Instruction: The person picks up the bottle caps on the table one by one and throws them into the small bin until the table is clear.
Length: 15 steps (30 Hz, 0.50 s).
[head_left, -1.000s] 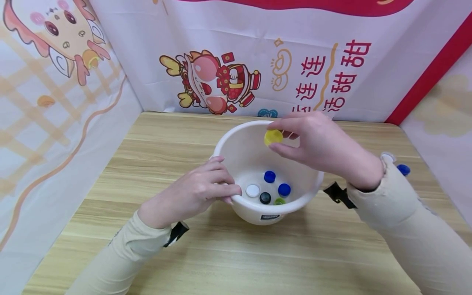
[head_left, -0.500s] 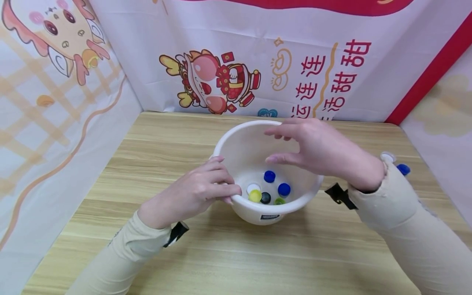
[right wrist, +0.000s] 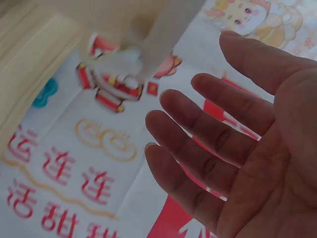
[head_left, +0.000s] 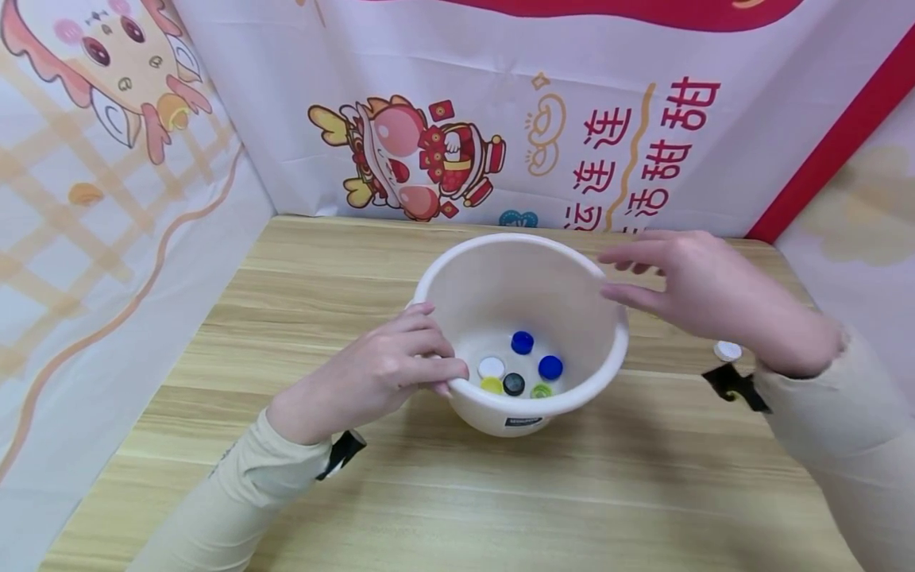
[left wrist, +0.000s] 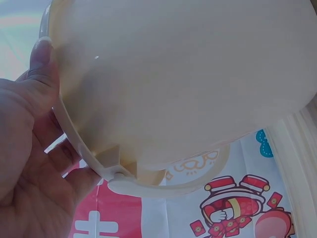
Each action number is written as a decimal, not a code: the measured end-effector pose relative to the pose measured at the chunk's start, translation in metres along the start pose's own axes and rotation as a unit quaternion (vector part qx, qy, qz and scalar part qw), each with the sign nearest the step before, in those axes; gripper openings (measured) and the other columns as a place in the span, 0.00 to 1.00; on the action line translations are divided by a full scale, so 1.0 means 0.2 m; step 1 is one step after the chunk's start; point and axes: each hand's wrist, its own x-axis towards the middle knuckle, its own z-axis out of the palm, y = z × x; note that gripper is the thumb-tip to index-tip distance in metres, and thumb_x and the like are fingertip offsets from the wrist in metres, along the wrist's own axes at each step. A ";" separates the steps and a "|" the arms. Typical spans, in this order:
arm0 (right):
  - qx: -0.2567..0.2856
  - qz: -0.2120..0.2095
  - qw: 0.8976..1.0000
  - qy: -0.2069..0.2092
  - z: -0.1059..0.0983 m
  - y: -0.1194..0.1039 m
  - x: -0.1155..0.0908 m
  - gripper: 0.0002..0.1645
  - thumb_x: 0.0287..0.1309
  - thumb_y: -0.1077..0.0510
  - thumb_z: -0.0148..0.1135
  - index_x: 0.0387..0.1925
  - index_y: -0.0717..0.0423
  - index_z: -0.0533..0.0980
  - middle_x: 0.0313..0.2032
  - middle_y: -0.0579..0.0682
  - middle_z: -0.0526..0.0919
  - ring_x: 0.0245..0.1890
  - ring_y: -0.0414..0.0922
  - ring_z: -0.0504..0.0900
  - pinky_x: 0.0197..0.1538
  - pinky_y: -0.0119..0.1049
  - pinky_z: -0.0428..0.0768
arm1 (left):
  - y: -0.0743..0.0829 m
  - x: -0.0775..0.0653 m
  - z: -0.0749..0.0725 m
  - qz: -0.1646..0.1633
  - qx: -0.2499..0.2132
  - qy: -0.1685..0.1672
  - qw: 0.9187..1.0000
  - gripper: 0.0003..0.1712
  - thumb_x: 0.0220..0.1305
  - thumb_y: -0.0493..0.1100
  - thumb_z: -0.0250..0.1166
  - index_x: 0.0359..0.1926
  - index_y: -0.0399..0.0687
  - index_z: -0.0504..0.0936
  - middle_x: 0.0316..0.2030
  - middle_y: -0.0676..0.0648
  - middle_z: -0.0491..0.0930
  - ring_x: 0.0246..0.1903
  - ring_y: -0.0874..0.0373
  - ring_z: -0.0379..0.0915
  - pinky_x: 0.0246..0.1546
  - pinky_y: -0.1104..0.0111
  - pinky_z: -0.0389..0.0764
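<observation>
A white plastic bucket (head_left: 515, 290) stands on the table, and my left hand (head_left: 382, 369) grips its rim at the near left. In the left wrist view, the thumb (left wrist: 43, 64) lies along the rim, close to the bucket's handle (left wrist: 163, 191). Several bottle caps lie on the bottom: a blue cap (head_left: 523, 342), another blue cap (head_left: 550, 368), a white cap (head_left: 490, 368), a black cap (head_left: 514, 384), a yellow cap (head_left: 491, 386) and a green cap (head_left: 541, 391). Just past the right rim hovers my right hand (head_left: 708, 286), fingers spread and holding nothing.
On the wooden table (head_left: 457, 508), a loose white cap (head_left: 727, 350) lies to the right, partly beneath the right wrist. Printed cloth (head_left: 272, 95) hangs along the back and both sides of the table.
The right hand let go of the yellow cap, which dropped into the bucket beside the white one. That hand then moved right, out over the rim. The left hand stayed put.
</observation>
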 end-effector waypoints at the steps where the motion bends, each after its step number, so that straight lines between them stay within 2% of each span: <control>1: -0.010 0.003 1.000 0.006 0.00 0.04 -0.03 0.26 0.53 0.48 0.76 0.53 0.53 0.83 0.42 0.53 0.86 0.37 0.49 0.84 0.35 0.48 0.85 | 0.00 0.00 0.00 0.001 0.000 0.001 1.000 0.11 0.58 0.44 0.71 0.43 0.49 0.88 0.38 0.50 0.83 0.45 0.53 0.75 0.66 0.45 0.66; 5: -0.028 0.004 0.999 0.032 0.01 0.19 -0.13 0.25 0.49 0.53 0.78 0.49 0.57 0.84 0.39 0.52 0.87 0.36 0.49 0.84 0.32 0.46 0.84 | -0.01 0.00 0.00 0.002 -0.002 0.003 1.000 0.11 0.58 0.44 0.71 0.43 0.49 0.88 0.38 0.50 0.83 0.45 0.53 0.75 0.65 0.45 0.66; 9: -0.024 0.039 0.999 0.023 0.02 0.32 -0.23 0.24 0.49 0.56 0.78 0.48 0.60 0.84 0.38 0.53 0.86 0.35 0.49 0.84 0.33 0.44 0.84 | -0.01 0.00 0.01 0.001 -0.004 0.004 1.000 0.12 0.58 0.43 0.72 0.43 0.49 0.88 0.37 0.50 0.83 0.44 0.54 0.75 0.65 0.45 0.66; 13: -0.031 0.076 0.996 0.021 0.04 0.43 -0.34 0.22 0.49 0.57 0.77 0.47 0.61 0.83 0.37 0.53 0.86 0.33 0.49 0.83 0.30 0.38 0.84 | -0.01 0.00 0.01 0.003 -0.005 0.003 1.000 0.11 0.59 0.43 0.71 0.44 0.49 0.88 0.38 0.50 0.83 0.44 0.54 0.75 0.65 0.45 0.67; 15: -0.032 0.085 0.995 0.026 0.05 0.48 -0.39 0.21 0.50 0.57 0.77 0.45 0.61 0.84 0.35 0.52 0.86 0.30 0.44 0.82 0.29 0.31 0.82 | 0.00 0.00 0.00 0.000 -0.005 0.002 1.000 0.11 0.58 0.43 0.71 0.44 0.49 0.88 0.38 0.50 0.83 0.44 0.54 0.75 0.65 0.45 0.66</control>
